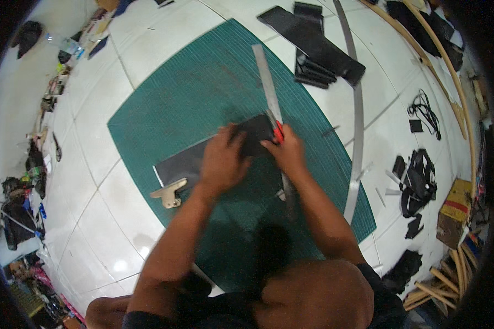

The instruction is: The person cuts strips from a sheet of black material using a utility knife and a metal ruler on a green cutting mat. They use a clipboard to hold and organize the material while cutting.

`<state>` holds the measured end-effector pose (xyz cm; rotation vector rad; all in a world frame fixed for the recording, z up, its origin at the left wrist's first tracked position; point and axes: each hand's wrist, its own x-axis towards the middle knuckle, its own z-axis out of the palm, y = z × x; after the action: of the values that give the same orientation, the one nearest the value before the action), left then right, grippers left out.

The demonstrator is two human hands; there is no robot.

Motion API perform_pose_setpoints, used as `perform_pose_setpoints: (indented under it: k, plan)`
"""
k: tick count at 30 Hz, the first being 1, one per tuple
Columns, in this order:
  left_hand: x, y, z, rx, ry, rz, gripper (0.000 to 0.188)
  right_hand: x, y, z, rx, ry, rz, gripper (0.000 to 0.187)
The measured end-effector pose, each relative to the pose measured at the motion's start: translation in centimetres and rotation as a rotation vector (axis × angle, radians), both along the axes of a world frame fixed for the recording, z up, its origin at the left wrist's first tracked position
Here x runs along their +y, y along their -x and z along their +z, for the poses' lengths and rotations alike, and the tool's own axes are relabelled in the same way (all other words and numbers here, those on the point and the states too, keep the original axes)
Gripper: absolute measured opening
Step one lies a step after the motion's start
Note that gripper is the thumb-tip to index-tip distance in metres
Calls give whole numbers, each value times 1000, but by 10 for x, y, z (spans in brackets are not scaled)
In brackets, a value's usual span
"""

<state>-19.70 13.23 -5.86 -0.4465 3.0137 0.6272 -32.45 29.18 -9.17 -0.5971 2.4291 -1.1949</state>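
On the green cutting mat (181,88) lies a black rectangular sheet (184,158), set at a slant. My left hand (224,160) rests on top of it, fingers spread and holding nothing. My right hand (288,153) closes around a red-handled cutter (279,132) at the sheet's right end; its blade end is blurred. Beside that end runs a steel ruler (265,77), partly hidden by the right hand. A metal bulldog clip (170,193) sits at the sheet's lower left corner. Another small metal piece (281,194) shows below the right hand.
Folded black material (318,46) lies on white tiles beyond the mat. A long grey strip (358,120) curves across the mat's right side. Black straps (420,183), a cardboard box (454,211) and wooden rods (442,282) stand at right. Clutter lines the left wall.
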Motion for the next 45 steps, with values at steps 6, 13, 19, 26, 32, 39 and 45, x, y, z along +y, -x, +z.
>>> perform_pose_setpoints:
  k: [6,13,19,26,32,39,45]
  plan:
    - [32,26,-7,-239,-52,106,66,-2,4,3,-14,-75,5,43]
    - [43,26,-23,-222,8,141,64,63,-43,17,20,-188,-52,56]
    - [38,33,-3,-321,-70,135,72,105,-79,30,-68,-370,-26,57]
    - [33,56,31,-419,-53,111,74,115,-73,35,-171,-326,-100,50]
    - [29,59,11,-350,41,12,68,132,-71,43,-123,-388,-189,46]
    - [20,51,1,-227,-44,-8,68,133,-100,45,-221,-320,-168,47]
    - [9,47,1,-237,-196,27,75,130,-113,28,-241,-282,-73,48]
